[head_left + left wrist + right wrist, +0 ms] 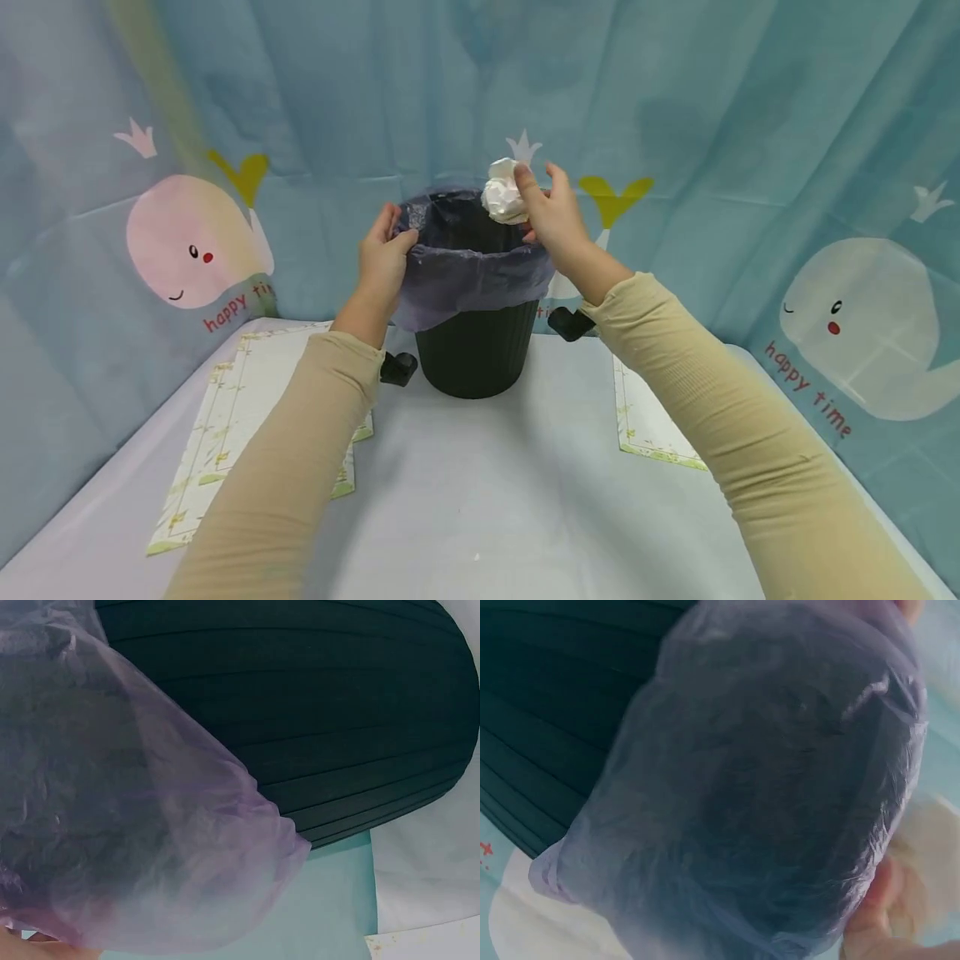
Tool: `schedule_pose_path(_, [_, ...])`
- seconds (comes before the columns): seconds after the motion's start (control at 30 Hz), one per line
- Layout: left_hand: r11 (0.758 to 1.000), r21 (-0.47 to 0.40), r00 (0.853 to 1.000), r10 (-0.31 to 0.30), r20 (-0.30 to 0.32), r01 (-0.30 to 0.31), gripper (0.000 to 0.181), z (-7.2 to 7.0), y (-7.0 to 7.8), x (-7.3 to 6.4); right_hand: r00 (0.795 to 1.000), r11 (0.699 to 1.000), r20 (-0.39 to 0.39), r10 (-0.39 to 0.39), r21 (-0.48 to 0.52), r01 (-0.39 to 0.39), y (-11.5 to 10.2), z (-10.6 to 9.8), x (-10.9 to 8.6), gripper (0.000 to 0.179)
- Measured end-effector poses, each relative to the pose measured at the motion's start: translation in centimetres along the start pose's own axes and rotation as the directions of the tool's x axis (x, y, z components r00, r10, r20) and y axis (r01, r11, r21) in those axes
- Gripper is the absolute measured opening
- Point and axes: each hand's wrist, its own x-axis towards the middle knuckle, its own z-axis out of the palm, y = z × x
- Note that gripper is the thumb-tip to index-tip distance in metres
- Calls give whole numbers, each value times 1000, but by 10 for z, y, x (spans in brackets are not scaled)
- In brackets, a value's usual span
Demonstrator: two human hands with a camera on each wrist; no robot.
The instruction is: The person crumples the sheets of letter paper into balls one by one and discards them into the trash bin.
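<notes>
A black trash bin [476,358] with ribbed sides stands upright at the middle of the table, lined with a translucent purple trash bag [480,283] folded down over its rim. My left hand [381,260] grips the bag's edge at the left of the rim. In my right hand [558,218], a crumpled white paper ball [501,196] is held over the right side of the bin's mouth. The left wrist view shows the bag [172,817] draped down the bin's ribs [300,697]. In the right wrist view, the right hand [885,930] is beside the bag [757,772], the ball blurred.
Floral-bordered white sheets [255,392] overlap on the table's left, partly under the left sleeve. Another such sheet [652,417] lies at the right, partly covered by the right sleeve. A blue curtain [450,83] with whale prints hangs close behind the bin.
</notes>
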Motion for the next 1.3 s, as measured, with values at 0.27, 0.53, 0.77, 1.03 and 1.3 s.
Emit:
schedule_pose_path(0.27, [1000,-18,1000,-10,-23,10,62,1,2,4,1000,1000,18,0,-1,0,-2,-4,1,72])
schedule_pose_path(0.53, [1000,0,1000,-8,-30,8,62,-4,3,5,999,998,33,-15,-66,17,2,-13,-4,59])
schedule_pose_path(0.77, [1000,3,1000,-5,-28,5,61,-3,2,4,999,995,33,-15,-98,18,6,-22,-6,54])
schedule_pose_path(1.03, [997,64,999,46,-8,-45,59,-1,1,4,1000,988,20,-21,-155,24,17,-43,-14,52])
schedule_pose_path(1.3, [926,359,993,110,39,-116,68,-11,-2,6,999,965,36,-23,-260,32,31,-71,-28,53])
